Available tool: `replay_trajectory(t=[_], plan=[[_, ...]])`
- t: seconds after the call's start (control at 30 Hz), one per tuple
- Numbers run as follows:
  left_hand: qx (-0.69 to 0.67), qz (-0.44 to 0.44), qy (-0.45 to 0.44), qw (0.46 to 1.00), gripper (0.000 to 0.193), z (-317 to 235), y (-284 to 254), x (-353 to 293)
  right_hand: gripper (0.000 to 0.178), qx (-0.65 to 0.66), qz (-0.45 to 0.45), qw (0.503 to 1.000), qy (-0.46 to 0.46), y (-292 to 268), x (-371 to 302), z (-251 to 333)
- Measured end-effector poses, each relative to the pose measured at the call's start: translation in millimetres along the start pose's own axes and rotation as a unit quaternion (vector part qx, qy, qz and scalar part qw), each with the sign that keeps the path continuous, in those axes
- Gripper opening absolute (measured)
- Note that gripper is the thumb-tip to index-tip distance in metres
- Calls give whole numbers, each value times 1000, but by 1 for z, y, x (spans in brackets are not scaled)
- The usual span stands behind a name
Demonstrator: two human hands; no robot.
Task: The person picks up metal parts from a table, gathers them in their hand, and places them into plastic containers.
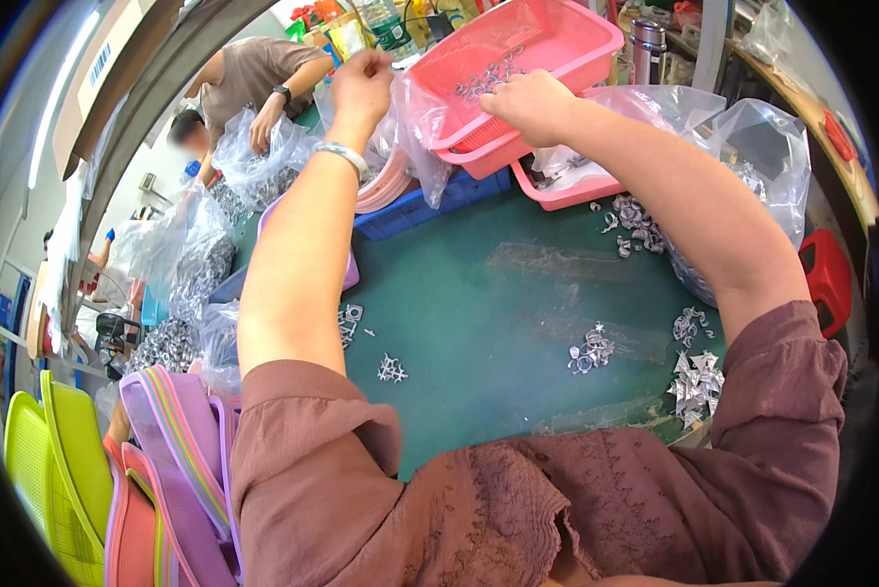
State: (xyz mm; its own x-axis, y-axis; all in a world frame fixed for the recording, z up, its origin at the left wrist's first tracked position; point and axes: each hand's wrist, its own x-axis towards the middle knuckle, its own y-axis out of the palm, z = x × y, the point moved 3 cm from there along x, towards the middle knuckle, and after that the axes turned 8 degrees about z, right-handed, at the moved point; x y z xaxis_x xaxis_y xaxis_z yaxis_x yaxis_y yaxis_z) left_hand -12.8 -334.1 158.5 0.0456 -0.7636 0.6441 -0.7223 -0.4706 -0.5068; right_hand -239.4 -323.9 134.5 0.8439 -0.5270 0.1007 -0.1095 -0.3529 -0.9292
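Note:
My left hand (361, 90) is raised at the far side of the table, its fingers curled together in a pinch. Beside it hangs a clear plastic bag (422, 112) along the left end of a pink plastic basket (567, 49). What the pinch holds, if anything, I cannot make out. Inside the tilted basket lie small silver metal pieces (488, 76). My right hand (532, 106) reaches over the basket's near rim with closed fingers, next to those pieces. Its fingertips' contact is hidden.
Small piles of metal parts (592, 349) lie on the green table (449, 293). A blue crate (439, 208) and a pink tray (567, 194) stand below the basket. Bags of parts (205, 245) line the left. A co-worker (263, 78) handles a bag. Coloured baskets (77, 460) stack lower left.

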Motion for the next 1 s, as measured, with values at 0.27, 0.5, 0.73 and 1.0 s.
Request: replay_trajectory(t=[0.27, 0.5, 0.73, 1.0], plan=[[253, 60, 139, 956, 30, -44, -7, -7, 30, -8, 3, 1000, -3, -4, 0, 5], [267, 276, -312, 869, 46, -21, -26, -17, 31, -4, 14, 1000, 6, 0, 2, 2], [-328, 235, -499, 767, 38, -19, -25, -54, 31, -5, 20, 1000, 6, -4, 2, 5], [-689, -30, -262, 674, 37, 42, 28, -51, 29, 27, 1, 1000, 16, 2, 6, -6]])
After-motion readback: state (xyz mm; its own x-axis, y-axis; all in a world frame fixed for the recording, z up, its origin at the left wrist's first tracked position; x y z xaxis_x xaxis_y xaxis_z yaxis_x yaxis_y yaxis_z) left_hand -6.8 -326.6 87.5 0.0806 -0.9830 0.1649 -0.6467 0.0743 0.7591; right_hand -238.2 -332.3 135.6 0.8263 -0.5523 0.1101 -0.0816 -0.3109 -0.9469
